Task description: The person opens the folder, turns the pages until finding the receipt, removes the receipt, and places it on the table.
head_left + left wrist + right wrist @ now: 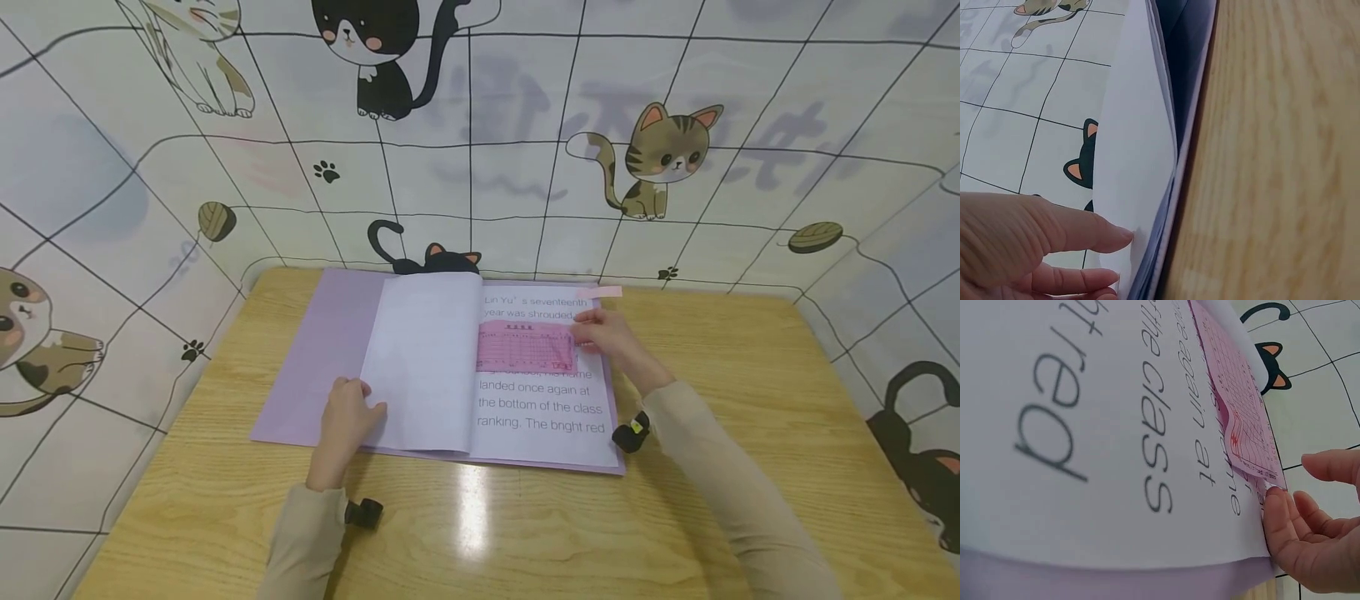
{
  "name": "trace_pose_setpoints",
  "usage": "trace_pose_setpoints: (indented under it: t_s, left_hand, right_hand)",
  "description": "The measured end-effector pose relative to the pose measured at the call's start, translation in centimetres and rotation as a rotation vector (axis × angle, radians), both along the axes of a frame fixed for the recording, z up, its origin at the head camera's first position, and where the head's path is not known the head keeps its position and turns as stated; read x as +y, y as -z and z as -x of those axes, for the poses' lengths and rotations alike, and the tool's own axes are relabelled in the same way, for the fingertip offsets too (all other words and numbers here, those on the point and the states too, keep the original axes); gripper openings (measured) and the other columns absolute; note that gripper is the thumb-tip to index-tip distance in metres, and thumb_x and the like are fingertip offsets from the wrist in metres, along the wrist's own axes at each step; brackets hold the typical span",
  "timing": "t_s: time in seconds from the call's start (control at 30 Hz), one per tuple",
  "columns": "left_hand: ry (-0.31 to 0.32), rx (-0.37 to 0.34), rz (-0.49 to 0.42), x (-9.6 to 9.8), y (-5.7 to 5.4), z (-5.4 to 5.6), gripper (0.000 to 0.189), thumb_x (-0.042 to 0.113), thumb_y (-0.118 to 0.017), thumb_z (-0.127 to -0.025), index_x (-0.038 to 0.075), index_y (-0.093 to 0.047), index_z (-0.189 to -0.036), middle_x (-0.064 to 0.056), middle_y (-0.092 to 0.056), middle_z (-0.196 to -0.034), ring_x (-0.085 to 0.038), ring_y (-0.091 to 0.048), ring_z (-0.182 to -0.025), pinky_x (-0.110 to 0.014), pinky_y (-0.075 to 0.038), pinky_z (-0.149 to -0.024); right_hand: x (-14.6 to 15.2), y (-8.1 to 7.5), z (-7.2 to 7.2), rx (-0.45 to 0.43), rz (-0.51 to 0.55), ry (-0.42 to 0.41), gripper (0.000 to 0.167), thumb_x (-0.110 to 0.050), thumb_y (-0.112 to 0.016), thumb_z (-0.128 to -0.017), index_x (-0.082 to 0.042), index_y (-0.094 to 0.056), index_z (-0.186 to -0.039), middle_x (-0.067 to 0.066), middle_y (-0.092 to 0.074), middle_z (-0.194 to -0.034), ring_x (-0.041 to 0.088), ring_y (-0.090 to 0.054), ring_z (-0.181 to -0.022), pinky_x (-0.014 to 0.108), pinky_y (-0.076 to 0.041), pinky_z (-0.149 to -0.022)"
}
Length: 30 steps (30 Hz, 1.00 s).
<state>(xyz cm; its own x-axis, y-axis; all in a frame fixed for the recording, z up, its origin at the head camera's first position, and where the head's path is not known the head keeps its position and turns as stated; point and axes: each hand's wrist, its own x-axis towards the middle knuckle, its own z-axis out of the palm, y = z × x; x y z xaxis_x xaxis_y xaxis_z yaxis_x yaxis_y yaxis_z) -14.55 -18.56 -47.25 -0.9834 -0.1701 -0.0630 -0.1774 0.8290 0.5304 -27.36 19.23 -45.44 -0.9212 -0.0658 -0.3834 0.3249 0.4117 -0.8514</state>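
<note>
A purple folder lies spread on the table with white pages in it. My left hand rests at the lower left of the blank white page; its thumb lies straight on the paper by the edge. On the right, a printed page carries large text, and a pink slip with a grid lies across its lines. My right hand is at the slip's right end, its fingers loosely bent and apart, a fingertip right at the slip's corner. The slip bulges up slightly in the right wrist view.
A small pale pink tab sticks out at the printed page's top right. The wooden table extends around the folder. Behind and beside it stand white gridded walls with cartoon cats. Both wrists wear small black cameras.
</note>
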Motion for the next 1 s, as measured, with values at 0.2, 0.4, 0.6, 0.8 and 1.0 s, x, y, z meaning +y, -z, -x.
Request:
trace_pose_setpoints:
  t_s: [0.2,0.4,0.6,0.8,1.0]
  left_hand:
    - [-0.001,-0.004,-0.005,0.1,0.0,0.0,0.031,0.010,-0.069,-0.075,-0.015,-0.059,-0.092,-0.026,-0.052,-0.093,-0.037,-0.055,-0.081,-0.047,-0.049,-0.070]
    - [-0.003,-0.004,-0.001,0.0,0.0,0.0,0.032,0.011,-0.069,-0.075,-0.015,-0.060,-0.093,-0.026,-0.052,-0.094,-0.038,-0.055,-0.082,-0.048,-0.050,-0.070]
    - [-0.003,-0.007,-0.003,-0.1,0.0,0.0,0.032,0.011,-0.069,-0.076,-0.014,-0.059,-0.093,-0.026,-0.052,-0.094,-0.038,-0.055,-0.082,-0.048,-0.049,-0.070]
    - [-0.005,0.001,-0.009,-0.2,0.2,-0.1,0.030,0.011,-0.069,-0.076,-0.013,-0.059,-0.092,-0.025,-0.051,-0.093,-0.036,-0.054,-0.081,-0.047,-0.049,-0.070]
    - [-0.004,0.011,-0.010,-0.2,0.2,-0.1,0.030,0.011,-0.070,-0.076,-0.013,-0.059,-0.091,-0.024,-0.052,-0.091,-0.035,-0.054,-0.080,-0.047,-0.049,-0.070]
  right_hand:
    - [-0.2,0.3,0.2,-0.010,0.062,0.042,0.051,-0.007,-0.059,-0.086,0.002,-0.041,-0.133,0.020,-0.050,-0.123,0.024,-0.055,-0.098,0.031,-0.048,-0.086]
    - [-0.4,0.4,0.0,0.011,0.070,0.005,0.048,-0.010,-0.059,-0.088,0.002,-0.044,-0.132,0.020,-0.050,-0.128,0.025,-0.056,-0.101,0.032,-0.047,-0.087]
    - [-0.9,0.3,-0.6,-0.022,0.040,-0.054,0.049,-0.015,-0.062,-0.088,-0.005,-0.047,-0.132,0.015,-0.055,-0.123,0.021,-0.059,-0.096,0.026,-0.050,-0.078]
    - [-1.4,0.0,-1.0,-0.002,0.058,-0.062,0.047,-0.010,-0.061,-0.088,0.000,-0.046,-0.131,0.017,-0.055,-0.121,0.019,-0.059,-0.093,0.024,-0.049,-0.077]
    - [-0.8,-0.1,-1.2,0.004,0.118,-0.069,0.049,-0.008,-0.060,-0.087,0.002,-0.044,-0.132,0.020,-0.056,-0.122,0.017,-0.062,-0.089,0.026,-0.051,-0.078]
